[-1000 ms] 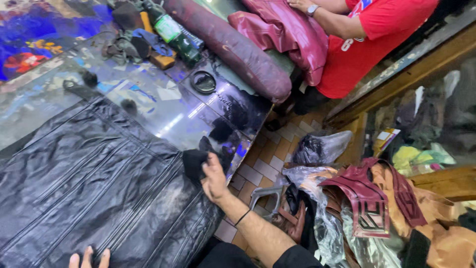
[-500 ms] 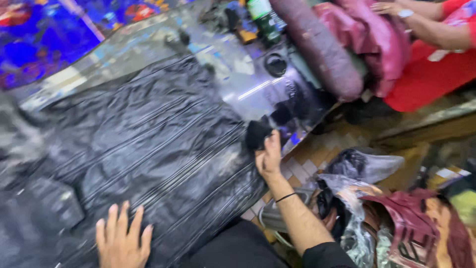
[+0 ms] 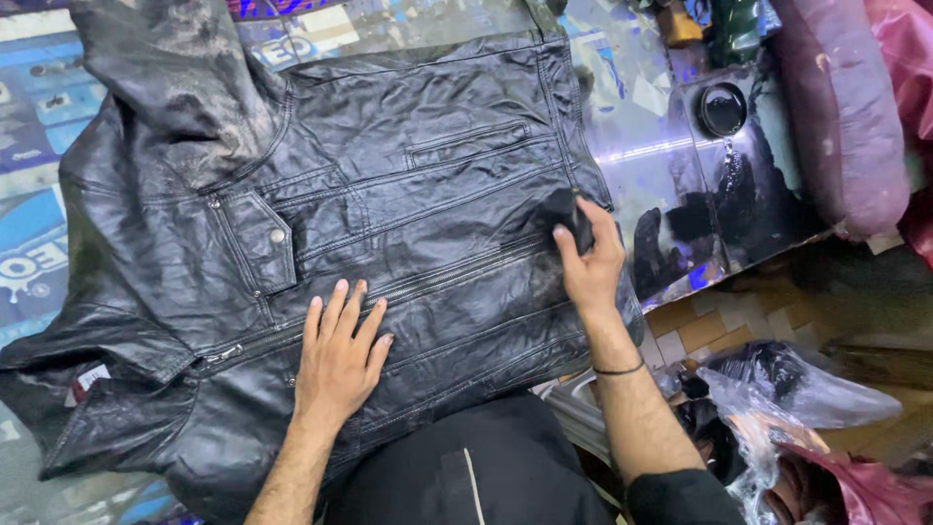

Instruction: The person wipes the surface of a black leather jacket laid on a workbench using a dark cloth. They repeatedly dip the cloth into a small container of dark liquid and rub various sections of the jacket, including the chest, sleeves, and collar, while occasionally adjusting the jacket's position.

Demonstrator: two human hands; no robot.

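A black leather jacket [image 3: 389, 224] is spread across the table. On its lower front the left hand [image 3: 338, 355] is laid flat, fingers splayed, nothing held. Near its right hem a dark sponge [image 3: 567, 212] is pinched by the right hand [image 3: 590, 262] (grey, dusty patches are left near the collar, so much seems undone)

L hand [image 3: 338, 355]: flat, palm down, fingers [image 3: 335, 301] spread & straight, forearm bare, coming up from bottom edge. R hand [image 3: 588, 262]: fingers curled shut in a grip, thumb side up, wrist slightly bent, thin band on wrist, dark sleeve pushed to elbow.
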